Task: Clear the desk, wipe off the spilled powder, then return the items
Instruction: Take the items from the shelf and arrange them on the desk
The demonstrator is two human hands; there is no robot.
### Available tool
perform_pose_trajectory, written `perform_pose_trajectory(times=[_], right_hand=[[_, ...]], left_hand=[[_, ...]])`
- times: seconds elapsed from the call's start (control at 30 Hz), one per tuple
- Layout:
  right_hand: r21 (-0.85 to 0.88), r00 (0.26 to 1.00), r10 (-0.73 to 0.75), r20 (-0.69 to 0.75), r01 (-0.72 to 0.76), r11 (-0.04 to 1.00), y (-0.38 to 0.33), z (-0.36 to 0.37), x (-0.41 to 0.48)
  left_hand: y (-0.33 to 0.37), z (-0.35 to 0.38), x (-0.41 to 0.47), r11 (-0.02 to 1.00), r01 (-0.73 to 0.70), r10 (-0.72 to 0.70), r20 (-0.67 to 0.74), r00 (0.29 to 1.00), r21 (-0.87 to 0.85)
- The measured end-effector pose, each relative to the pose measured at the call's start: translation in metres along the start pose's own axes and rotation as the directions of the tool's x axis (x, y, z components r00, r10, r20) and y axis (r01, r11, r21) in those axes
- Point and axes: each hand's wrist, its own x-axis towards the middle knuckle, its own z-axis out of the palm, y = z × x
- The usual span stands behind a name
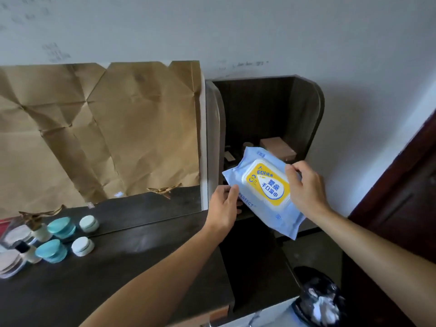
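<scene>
A light-blue pack of wet wipes (262, 192) with a yellow and white lid is held up in front of the dark side shelf (306, 114). My left hand (223, 208) grips its lower left edge, thumb on top. My right hand (305, 185) pinches the pack's upper right edge near the lid. The dark desk top (132, 267) lies below left, with a faint pale smear near its middle. At the desk's far left stand a teal jar (50, 250), a small white jar (82, 246) and a little bottle (27, 252).
A mirror (151, 208) covered with creased brown paper (99, 131) stands behind the desk and reflects the jars. A brown box (278, 147) sits deep in the shelf. A black-lined waste bin (316, 300) with white tissue stands at lower right. A dark red door (405, 197) is on the right.
</scene>
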Motion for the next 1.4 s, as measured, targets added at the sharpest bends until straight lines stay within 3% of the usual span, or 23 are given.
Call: perform_pose_trajectory(times=[0.13, 0.3, 0.43, 0.6, 0.87, 1.07, 1.17, 1.33, 1.4], right_hand=[[0.027, 0.977, 0.166, 0.132, -0.171, 0.985, 0.013, 0.042, -0.077], [0.002, 0.889, 0.287, 0.356, -0.308, 0.951, 0.023, 0.105, -0.143], [-0.040, 0.788, 0.309, 0.533, -0.341, 0.939, 0.032, 0.152, -0.171], [-0.147, 0.601, 0.397, 0.694, -0.422, 0.895, 0.045, 0.204, -0.187], [-0.253, 0.469, 0.394, 0.790, -0.337, 0.907, 0.075, 0.239, -0.186], [-0.319, 0.399, 0.370, 0.839, -0.191, 0.928, 0.083, 0.236, -0.175], [-0.284, 0.439, 0.321, 0.839, -0.148, 0.947, 0.081, 0.222, -0.156], [-0.082, 0.715, 0.145, 0.684, -0.122, 0.989, 0.066, 0.168, -0.096], [-0.011, 0.792, 0.085, 0.604, -0.099, 0.995, 0.061, 0.141, -0.072]], left_hand=[[-0.063, -0.036, -0.024, 0.981, 0.195, -0.195, -0.012, 0.981, -0.018], [-0.125, -0.084, -0.040, 0.933, 0.358, -0.356, -0.095, 0.930, 0.015], [-0.168, -0.114, -0.040, 0.884, 0.453, -0.431, -0.177, 0.885, 0.112], [-0.199, -0.124, -0.031, 0.816, 0.552, -0.498, -0.274, 0.823, 0.172], [-0.229, -0.109, -0.002, 0.731, 0.574, -0.480, -0.320, 0.817, 0.369], [-0.222, -0.105, -0.008, 0.551, 0.497, -0.441, -0.272, 0.855, 0.671], [-0.208, -0.100, -0.010, 0.484, 0.444, -0.370, -0.284, 0.885, 0.754], [-0.156, -0.083, 0.000, 0.549, 0.194, -0.106, -0.163, 0.981, 0.813], [-0.131, -0.074, 0.006, 0.565, 0.063, 0.006, -0.081, 0.997, 0.823]])
